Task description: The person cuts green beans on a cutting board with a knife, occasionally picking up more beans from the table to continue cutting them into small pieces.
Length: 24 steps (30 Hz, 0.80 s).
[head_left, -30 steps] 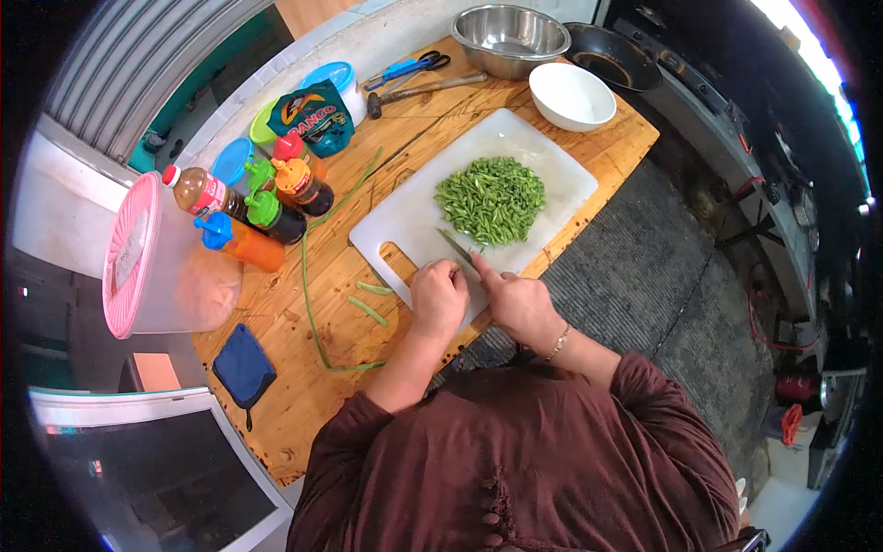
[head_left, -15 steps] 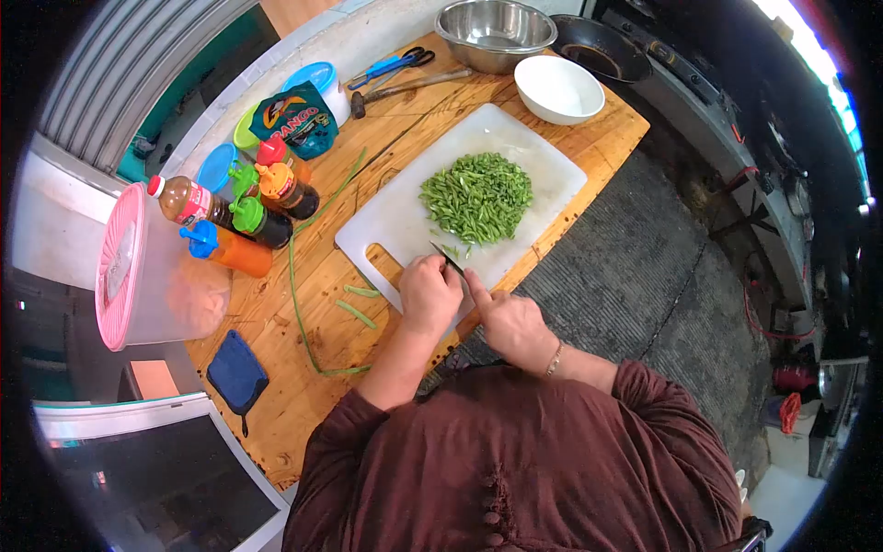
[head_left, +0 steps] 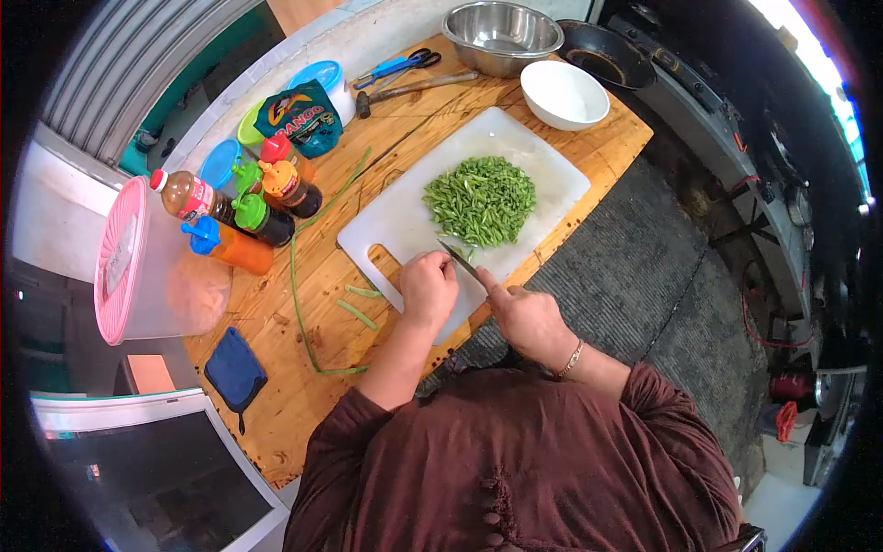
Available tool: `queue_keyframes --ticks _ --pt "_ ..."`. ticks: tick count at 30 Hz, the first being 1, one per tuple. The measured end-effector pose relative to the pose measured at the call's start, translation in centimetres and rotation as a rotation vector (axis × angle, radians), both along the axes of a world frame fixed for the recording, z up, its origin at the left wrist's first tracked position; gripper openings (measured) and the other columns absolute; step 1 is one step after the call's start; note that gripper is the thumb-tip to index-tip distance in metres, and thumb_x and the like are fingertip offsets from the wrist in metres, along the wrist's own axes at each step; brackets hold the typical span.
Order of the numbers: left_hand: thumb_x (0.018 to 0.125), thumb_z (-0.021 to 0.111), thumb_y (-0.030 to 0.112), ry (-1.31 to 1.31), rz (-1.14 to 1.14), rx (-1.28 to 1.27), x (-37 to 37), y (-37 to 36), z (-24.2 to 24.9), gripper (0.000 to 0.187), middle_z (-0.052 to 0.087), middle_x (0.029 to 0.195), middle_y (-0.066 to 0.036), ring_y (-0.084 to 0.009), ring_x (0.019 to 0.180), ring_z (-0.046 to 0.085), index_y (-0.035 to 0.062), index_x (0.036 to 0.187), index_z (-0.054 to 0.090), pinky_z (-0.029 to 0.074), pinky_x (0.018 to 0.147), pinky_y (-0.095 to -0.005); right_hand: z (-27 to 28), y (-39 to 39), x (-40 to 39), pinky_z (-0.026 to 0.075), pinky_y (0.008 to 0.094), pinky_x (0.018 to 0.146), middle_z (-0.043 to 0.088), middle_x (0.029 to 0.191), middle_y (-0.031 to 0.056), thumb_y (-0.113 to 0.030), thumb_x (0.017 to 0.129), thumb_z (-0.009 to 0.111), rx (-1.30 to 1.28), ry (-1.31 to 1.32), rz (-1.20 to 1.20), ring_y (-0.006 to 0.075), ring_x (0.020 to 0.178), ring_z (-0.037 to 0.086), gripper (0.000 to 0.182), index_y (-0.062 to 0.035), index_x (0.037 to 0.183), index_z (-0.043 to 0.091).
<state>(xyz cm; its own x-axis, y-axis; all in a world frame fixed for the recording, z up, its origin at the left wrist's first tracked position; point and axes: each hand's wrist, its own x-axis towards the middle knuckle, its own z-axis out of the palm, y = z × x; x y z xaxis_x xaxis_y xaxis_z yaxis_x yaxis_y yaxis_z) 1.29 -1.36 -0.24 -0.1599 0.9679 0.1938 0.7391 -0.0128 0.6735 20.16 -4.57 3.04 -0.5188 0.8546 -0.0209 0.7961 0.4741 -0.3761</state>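
My right hand [head_left: 529, 317] grips a knife [head_left: 464, 261], its blade pointing up and left over the near part of the white cutting board [head_left: 557, 177]. Close beside the blade, my left hand [head_left: 430, 287] is closed, fingertips bunched near the board's handle hole; what they hold is hidden. A heap of chopped green beans [head_left: 480, 201] covers the middle of the board, with a few loose bits by the knife tip. Left of the board, short bean pieces [head_left: 357, 315] and a long bean strand [head_left: 296, 296] lie on the wooden table [head_left: 276, 405].
Sauce bottles [head_left: 262, 221] and a pink-lidded tub [head_left: 166, 285] stand at left. A hammer [head_left: 418, 89], scissors [head_left: 405, 64], a steel bowl [head_left: 501, 60] and a white bowl [head_left: 566, 109] sit at the back. A blue cloth item [head_left: 236, 370] lies near left.
My right hand has moved slightly right, away from my left hand, and more of the knife blade shows between them. The view has shifted a little.
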Motion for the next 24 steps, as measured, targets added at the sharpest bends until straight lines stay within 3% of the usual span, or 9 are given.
queue_keyframes --ticks 3,6,12,16,19,22,24 --pt "0.080 0.067 0.009 -0.069 0.031 0.014 0.2 -0.2 0.0 0.009 0.069 0.079 -0.019 -0.0375 0.076 0.067 0.0005 0.080 0.071 0.053 0.072 -0.0450 0.1 -0.6 0.3 0.053 0.0417 0.055 0.064 0.077 0.0118 -0.011 0.085 0.056 0.025 -0.001 0.023 0.0297 0.062 0.066 0.066 -0.0139 0.150 0.040" --pt "0.080 0.066 0.009 -0.060 0.062 -0.179 0.5 -0.3 1.3 0.010 0.069 0.081 -0.020 -0.0375 0.078 0.067 0.0003 0.079 0.070 0.053 0.073 -0.0456 0.0 -0.9 0.7 0.053 0.0412 0.055 0.064 0.077 0.0122 -0.010 0.084 0.056 0.035 -0.025 0.047 0.0289 0.061 0.066 0.069 -0.0132 0.150 0.039" --pt "0.082 0.063 0.010 0.074 -0.026 0.035 0.3 -0.5 0.2 0.011 0.067 0.080 -0.020 -0.0392 0.078 0.064 0.0004 0.078 0.068 0.052 0.073 -0.0481 -0.7 -0.7 -0.7 0.053 0.0413 0.058 0.061 0.076 0.0088 -0.012 0.085 0.058 0.068 -0.052 0.019 0.0274 0.066 0.066 0.069 -0.0118 0.150 0.038" --pt "0.082 0.067 0.009 0.126 -0.028 0.034 -0.1 -0.9 0.0 0.011 0.068 0.080 -0.018 -0.0341 0.075 0.066 -0.0014 0.084 0.071 0.052 0.069 -0.0426 -1.3 1.3 -2.9 0.054 0.0415 0.060 0.064 0.079 0.0092 -0.015 0.085 0.059 0.126 0.025 0.014 0.0278 0.068 0.067 0.069 -0.0131 0.150 0.039" --pt "0.082 0.067 0.009 0.071 0.000 0.011 -0.3 -1.2 0.0 0.011 0.069 0.079 -0.018 -0.0334 0.073 0.067 -0.0014 0.084 0.071 0.052 0.068 -0.0420 -0.3 2.2 -2.3 0.055 0.0415 0.064 0.066 0.086 0.0131 -0.024 0.079 0.072 -0.038 -0.029 0.022 0.0314 0.075 0.068 0.081 -0.0132 0.151 0.036" --pt "0.082 0.068 0.009 -0.009 0.041 -0.014 -0.6 -1.5 -0.1 0.011 0.069 0.079 -0.018 -0.0331 0.071 0.068 -0.0015 0.084 0.070 0.053 0.067 -0.0413 -0.3 2.6 -1.3 0.055 0.0435 0.062 0.066 0.085 0.0137 -0.023 0.082 0.068 -0.122 0.012 -0.012 0.0327 0.073 0.068 0.077 -0.0142 0.151 0.035" --pt "0.082 0.068 0.009 -0.047 0.046 0.011 -0.5 -0.7 -0.3 0.011 0.070 0.078 -0.017 -0.0333 0.070 0.068 -0.0014 0.084 0.070 0.053 0.067 -0.0408 -0.4 2.2 -1.3 0.054 0.0447 0.060 0.066 0.082 0.0142 -0.022 0.089 0.061 -0.066 0.037 -0.019 0.0338 0.067 0.067 0.064 -0.0152 0.149 0.040"
